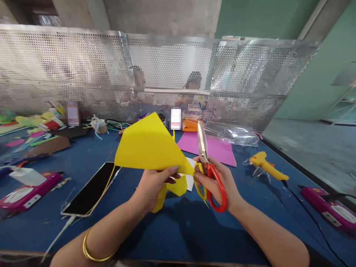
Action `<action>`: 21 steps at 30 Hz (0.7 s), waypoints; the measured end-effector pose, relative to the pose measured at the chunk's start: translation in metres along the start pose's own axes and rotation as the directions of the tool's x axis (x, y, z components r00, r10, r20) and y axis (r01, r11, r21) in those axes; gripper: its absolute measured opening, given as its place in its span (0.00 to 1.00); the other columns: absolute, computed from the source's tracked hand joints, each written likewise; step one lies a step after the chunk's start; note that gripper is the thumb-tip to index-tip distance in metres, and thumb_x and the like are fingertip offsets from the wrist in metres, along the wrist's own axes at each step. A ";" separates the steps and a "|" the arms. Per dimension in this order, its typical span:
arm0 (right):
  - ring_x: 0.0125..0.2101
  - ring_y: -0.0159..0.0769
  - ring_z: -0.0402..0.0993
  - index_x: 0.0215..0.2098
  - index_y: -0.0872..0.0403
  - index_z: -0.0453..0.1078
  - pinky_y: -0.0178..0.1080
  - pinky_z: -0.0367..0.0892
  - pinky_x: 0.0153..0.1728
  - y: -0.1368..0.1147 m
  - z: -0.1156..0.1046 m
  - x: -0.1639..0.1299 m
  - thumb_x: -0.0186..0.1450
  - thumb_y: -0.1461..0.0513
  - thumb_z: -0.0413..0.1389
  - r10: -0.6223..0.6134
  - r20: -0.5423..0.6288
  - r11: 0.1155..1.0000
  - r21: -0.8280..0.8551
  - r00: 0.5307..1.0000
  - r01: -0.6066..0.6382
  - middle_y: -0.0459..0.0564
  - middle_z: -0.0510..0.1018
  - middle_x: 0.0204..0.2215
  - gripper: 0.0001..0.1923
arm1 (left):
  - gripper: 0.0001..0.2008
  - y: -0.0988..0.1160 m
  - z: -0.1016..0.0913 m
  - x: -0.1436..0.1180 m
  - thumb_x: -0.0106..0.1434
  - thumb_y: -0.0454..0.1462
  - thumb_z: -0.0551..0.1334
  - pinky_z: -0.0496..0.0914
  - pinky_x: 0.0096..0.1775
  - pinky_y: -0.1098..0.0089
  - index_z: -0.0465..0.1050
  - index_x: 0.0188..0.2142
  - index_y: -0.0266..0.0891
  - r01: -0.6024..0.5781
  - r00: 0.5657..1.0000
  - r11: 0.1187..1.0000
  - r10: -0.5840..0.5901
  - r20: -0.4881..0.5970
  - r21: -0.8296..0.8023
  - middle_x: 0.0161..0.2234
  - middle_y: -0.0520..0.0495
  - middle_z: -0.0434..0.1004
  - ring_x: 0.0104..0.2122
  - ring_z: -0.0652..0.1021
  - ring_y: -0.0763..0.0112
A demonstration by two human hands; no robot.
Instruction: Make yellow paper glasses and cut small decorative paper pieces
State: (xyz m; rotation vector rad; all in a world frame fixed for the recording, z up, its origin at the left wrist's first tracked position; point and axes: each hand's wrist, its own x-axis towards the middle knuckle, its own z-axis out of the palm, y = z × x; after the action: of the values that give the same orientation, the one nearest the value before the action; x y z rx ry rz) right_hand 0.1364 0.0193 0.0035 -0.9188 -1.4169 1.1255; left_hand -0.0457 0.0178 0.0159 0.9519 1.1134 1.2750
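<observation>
My left hand [155, 183] pinches a yellow craft sheet [147, 142] along its lower edge, thumb on top. The sheet is raised above the table, and a thin yellow strip hangs from its left corner. In my right hand [219, 181] are red-handled scissors [213, 181], their blades pointing up and away from the sheet. The right fingertips also touch the sheet's right corner, beside a yellow loop [199, 185] that may be a curled strip. Below my left hand are smaller yellow pieces [178, 186], and a white piece [190, 178] lies partly hidden behind the hands.
A phone [93, 189] on a cable lies at left, near a magenta power strip [30, 193]. A purple sheet [219, 146] is behind the scissors. At right are a yellow glue gun [268, 165] and another power strip [330, 207]. A perforated metal screen [172, 55] stands behind; people sit beyond.
</observation>
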 end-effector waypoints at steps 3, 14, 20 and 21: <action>0.24 0.31 0.68 0.43 0.50 0.67 0.38 0.71 0.28 0.003 0.003 -0.001 0.58 0.55 0.65 -0.002 0.009 1.000 -0.004 1.000 0.002 0.41 0.70 0.26 0.19 | 0.12 -0.002 0.002 -0.002 0.46 0.38 0.74 0.70 0.28 0.71 0.80 0.31 0.36 0.016 0.997 0.999 -0.018 0.072 0.030 0.28 0.45 0.82 0.27 0.79 0.69; 0.32 0.39 0.76 0.52 0.49 0.70 0.40 0.73 0.36 -0.001 -0.023 -0.006 0.59 0.54 0.64 -0.068 0.040 0.905 -0.418 0.997 0.079 0.46 0.76 0.31 0.23 | 0.14 0.009 -0.003 0.001 0.43 0.36 0.75 0.72 0.28 0.72 0.79 0.31 0.35 -0.010 0.998 0.997 0.005 -0.063 -0.072 0.30 0.44 0.83 0.27 0.80 0.68; 0.33 0.41 0.78 0.53 0.48 0.69 0.41 0.77 0.33 -0.003 -0.032 -0.011 0.60 0.51 0.62 0.046 0.188 0.863 -0.503 0.981 0.056 0.49 0.79 0.34 0.25 | 0.15 0.018 -0.011 0.003 0.44 0.36 0.75 0.74 0.31 0.71 0.79 0.32 0.35 -0.083 0.985 0.987 0.060 -0.161 -0.139 0.31 0.44 0.83 0.30 0.82 0.65; 0.33 0.42 0.78 0.54 0.48 0.69 0.41 0.77 0.33 -0.004 -0.031 -0.012 0.60 0.51 0.62 0.060 0.200 0.854 -0.518 0.978 0.054 0.50 0.79 0.35 0.26 | 0.15 0.018 -0.012 0.004 0.44 0.37 0.75 0.74 0.32 0.70 0.79 0.32 0.35 -0.093 0.984 0.985 0.068 -0.167 -0.148 0.31 0.44 0.83 0.31 0.82 0.64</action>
State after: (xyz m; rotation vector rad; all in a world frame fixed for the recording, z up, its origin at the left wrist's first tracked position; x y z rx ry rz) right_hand 0.1687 0.0117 0.0043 -1.2041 -1.9530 0.8636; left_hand -0.0618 0.0227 0.0302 0.7946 1.0893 1.5041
